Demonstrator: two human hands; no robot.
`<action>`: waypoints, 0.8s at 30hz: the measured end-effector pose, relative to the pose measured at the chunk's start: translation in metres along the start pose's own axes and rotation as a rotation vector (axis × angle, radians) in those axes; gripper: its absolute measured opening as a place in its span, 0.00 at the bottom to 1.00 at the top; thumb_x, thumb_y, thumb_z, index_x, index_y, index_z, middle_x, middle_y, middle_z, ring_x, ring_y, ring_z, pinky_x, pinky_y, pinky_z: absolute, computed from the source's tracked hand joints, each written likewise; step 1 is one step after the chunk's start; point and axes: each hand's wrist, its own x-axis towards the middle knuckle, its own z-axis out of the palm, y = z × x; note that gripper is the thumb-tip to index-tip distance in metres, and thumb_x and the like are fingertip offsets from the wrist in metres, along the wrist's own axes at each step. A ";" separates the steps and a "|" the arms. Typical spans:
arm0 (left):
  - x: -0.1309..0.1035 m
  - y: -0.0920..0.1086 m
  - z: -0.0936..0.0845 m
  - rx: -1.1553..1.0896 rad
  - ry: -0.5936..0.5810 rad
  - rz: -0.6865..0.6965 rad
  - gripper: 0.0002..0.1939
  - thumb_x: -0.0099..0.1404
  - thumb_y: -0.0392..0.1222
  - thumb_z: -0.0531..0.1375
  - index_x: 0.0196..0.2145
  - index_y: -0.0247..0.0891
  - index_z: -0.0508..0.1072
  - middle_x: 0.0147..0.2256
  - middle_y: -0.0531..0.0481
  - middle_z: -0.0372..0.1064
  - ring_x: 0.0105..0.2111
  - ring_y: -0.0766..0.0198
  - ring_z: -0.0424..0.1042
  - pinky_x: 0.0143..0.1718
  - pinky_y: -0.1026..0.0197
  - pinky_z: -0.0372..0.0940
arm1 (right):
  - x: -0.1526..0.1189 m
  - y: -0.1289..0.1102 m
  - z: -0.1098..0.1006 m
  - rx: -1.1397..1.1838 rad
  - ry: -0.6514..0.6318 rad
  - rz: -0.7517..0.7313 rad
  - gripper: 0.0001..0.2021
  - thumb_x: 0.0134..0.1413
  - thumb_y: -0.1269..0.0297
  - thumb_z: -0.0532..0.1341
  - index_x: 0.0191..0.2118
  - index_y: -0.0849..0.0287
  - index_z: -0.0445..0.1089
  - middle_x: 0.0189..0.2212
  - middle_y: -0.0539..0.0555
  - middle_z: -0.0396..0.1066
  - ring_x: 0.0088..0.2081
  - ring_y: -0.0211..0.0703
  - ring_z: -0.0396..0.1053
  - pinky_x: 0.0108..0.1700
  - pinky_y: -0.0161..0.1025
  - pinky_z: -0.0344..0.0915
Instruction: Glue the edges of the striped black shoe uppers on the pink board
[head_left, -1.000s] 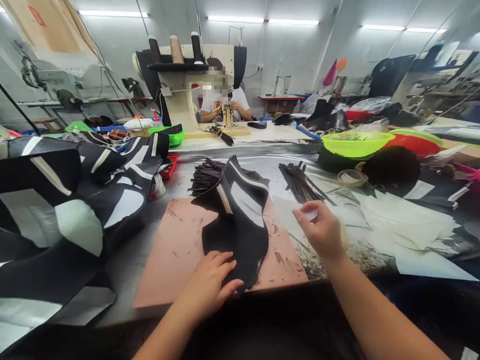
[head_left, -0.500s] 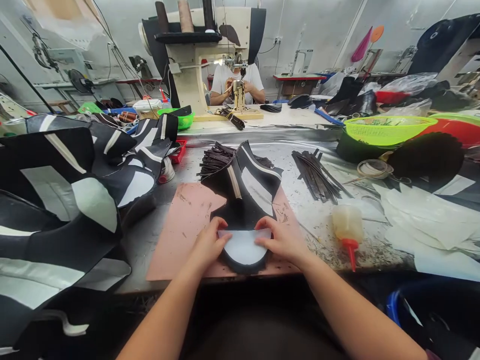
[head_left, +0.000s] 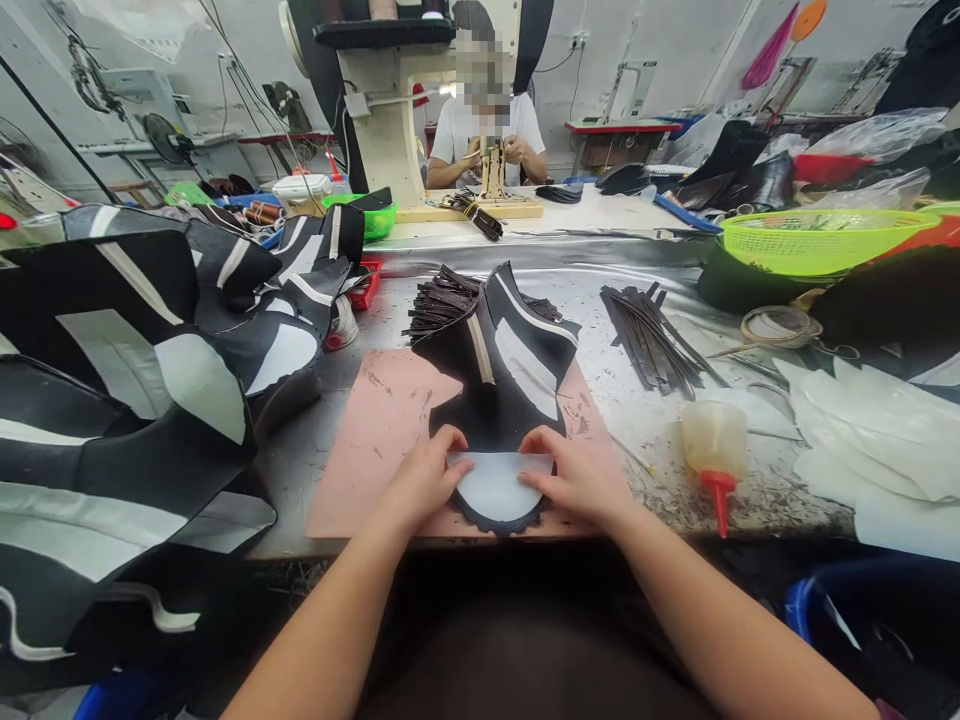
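A black boot upper with pale tape strips lies on a pink board in front of me. On its near, rounded end is a white half-round stiffener piece, its straight edge facing away from me. My left hand pinches the left corner of this piece, thumb on the white surface and fingers at the edge. At the right corner my right hand does the same, with its thumb on the white. A notched black rim shows around the curved side. The fingertips' undersides are hidden.
Black uppers are piled at the left. Dark strips and a glue bottle with a red nozzle lie at the right, beside white sheets. Beyond a sewing machine sits a person in a white shirt.
Both hands keep their hold at the white piece's corners. The upper's near end looks flatter, with its notched rim now distinct. My view has shifted slightly left and down.
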 end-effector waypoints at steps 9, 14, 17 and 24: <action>-0.011 0.012 0.011 0.467 0.088 0.223 0.09 0.61 0.34 0.51 0.39 0.38 0.67 0.44 0.43 0.68 0.41 0.55 0.69 0.41 0.55 0.63 | -0.002 -0.007 0.003 -0.123 -0.001 -0.011 0.08 0.47 0.69 0.59 0.36 0.55 0.61 0.33 0.50 0.70 0.35 0.42 0.68 0.37 0.38 0.62; -0.029 0.012 0.038 0.608 0.003 0.660 0.26 0.65 0.48 0.50 0.55 0.28 0.58 0.58 0.36 0.54 0.57 0.50 0.55 0.55 0.50 0.55 | -0.010 -0.002 0.013 -0.273 0.067 -0.127 0.12 0.50 0.71 0.54 0.42 0.60 0.63 0.38 0.58 0.70 0.39 0.48 0.68 0.42 0.44 0.64; -0.033 0.008 0.044 0.638 -0.120 0.639 0.43 0.60 0.65 0.47 0.58 0.24 0.52 0.59 0.32 0.48 0.59 0.46 0.49 0.57 0.45 0.51 | -0.017 0.002 0.014 -0.259 0.105 -0.242 0.19 0.49 0.68 0.54 0.50 0.62 0.60 0.45 0.61 0.68 0.45 0.50 0.66 0.48 0.47 0.62; -0.030 0.010 0.041 0.663 -0.212 0.587 0.47 0.55 0.66 0.52 0.60 0.28 0.48 0.60 0.31 0.42 0.61 0.44 0.43 0.58 0.43 0.48 | -0.026 0.003 0.003 -0.241 -0.021 -0.259 0.29 0.42 0.71 0.57 0.55 0.66 0.56 0.35 0.58 0.69 0.40 0.49 0.65 0.45 0.47 0.64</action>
